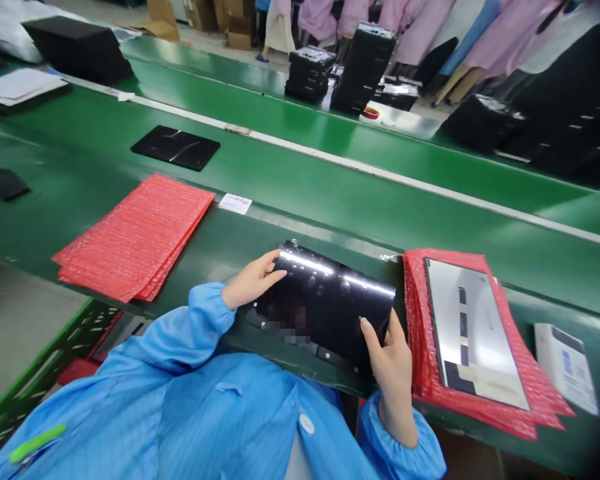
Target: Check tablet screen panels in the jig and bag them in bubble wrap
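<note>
We held the black screen panel by its edges, clasped in our left hand and right hand, probably to keep its face clear, over the green conveyor belt, just beside the red bubble bags within easy reach.

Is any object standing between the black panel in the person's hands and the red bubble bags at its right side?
No separate object does. Only the right hand, at the lower edge of the black panel, sits toward that side. Higher up, the panel's corner lies almost against the red bubble bags.
</note>
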A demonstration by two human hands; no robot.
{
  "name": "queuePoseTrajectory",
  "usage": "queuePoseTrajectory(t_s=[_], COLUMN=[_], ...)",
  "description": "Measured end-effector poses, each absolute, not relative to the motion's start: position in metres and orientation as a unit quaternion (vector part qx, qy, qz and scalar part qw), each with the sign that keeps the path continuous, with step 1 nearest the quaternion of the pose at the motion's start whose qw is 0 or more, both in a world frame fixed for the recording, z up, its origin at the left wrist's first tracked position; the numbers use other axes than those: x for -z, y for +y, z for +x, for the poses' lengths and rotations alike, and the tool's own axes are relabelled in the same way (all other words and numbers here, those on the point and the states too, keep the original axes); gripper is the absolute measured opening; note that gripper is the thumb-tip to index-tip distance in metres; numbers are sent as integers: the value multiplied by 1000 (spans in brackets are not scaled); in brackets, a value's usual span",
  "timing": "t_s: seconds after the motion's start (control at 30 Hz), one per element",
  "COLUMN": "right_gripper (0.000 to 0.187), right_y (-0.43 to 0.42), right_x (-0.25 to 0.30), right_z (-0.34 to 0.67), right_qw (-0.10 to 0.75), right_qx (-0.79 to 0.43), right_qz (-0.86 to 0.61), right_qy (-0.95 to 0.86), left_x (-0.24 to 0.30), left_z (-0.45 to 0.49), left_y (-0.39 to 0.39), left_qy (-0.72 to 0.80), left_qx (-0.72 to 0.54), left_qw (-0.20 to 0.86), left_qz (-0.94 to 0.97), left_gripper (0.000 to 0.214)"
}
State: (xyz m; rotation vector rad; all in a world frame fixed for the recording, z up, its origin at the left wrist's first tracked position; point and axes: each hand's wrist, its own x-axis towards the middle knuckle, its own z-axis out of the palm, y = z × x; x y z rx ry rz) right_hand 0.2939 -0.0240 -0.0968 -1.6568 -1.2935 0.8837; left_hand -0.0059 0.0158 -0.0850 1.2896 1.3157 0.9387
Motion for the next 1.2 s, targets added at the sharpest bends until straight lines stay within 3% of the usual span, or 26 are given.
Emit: queuePoseTrajectory(t_s=[0.13, 0.3, 0.67, 0.97, 1.2], right_gripper=[79, 80, 84, 79, 79], right_y=[-26, -29, -32, -32, -27], right_x=[107, 109, 108, 109, 112], right_z=[296, 299, 301, 305, 309], right_qw=[409, 388, 324, 269, 243], right_qx=[-351, -350, -290, -258, -231], right_qz=[-660, -667, -698, -714, -705], right_qy=[-524, -532, -569, -593, -625], left_x=[103, 108, 108, 104, 109], left_z=[-9, -10, -10, 6, 7], left_y=[18, 18, 17, -4, -6], left_qy=[600, 595, 605, 658, 649], left_qx=[-318, -307, -288, -112, -94], left_qw=[362, 344, 322, 76, 32], left_qz=[639, 658, 669, 741, 755], left_gripper=[54, 44, 45, 50, 45])
